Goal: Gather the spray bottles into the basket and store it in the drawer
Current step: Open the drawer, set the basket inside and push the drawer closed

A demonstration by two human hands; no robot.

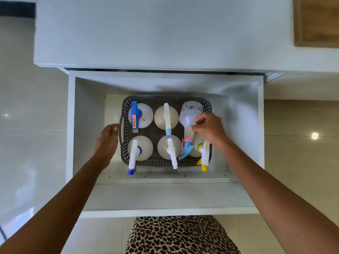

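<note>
A dark grey perforated basket (126,109) sits on the floor of the open white drawer (88,125). Several translucent spray bottles stand in it. One has a blue head (136,114), one a light-blue nozzle (166,118), one a dark-blue nozzle (134,153) and one a yellow nozzle (204,154). Another bottle, with a pink collar (189,114), lies tilted across the basket's right side. My right hand (211,131) pinches this tilted bottle at its shoulder and hides the basket's right rim. My left hand (108,138) hovers just left of the basket's left handle (120,132), fingers loosely curled and holding nothing.
The white cabinet top (146,33) overhangs the back of the drawer. A wooden frame (315,21) sits at the upper right. Glossy tiled floor (33,116) lies on both sides. Leopard-print clothing (176,235) is right below the drawer's front panel (165,198).
</note>
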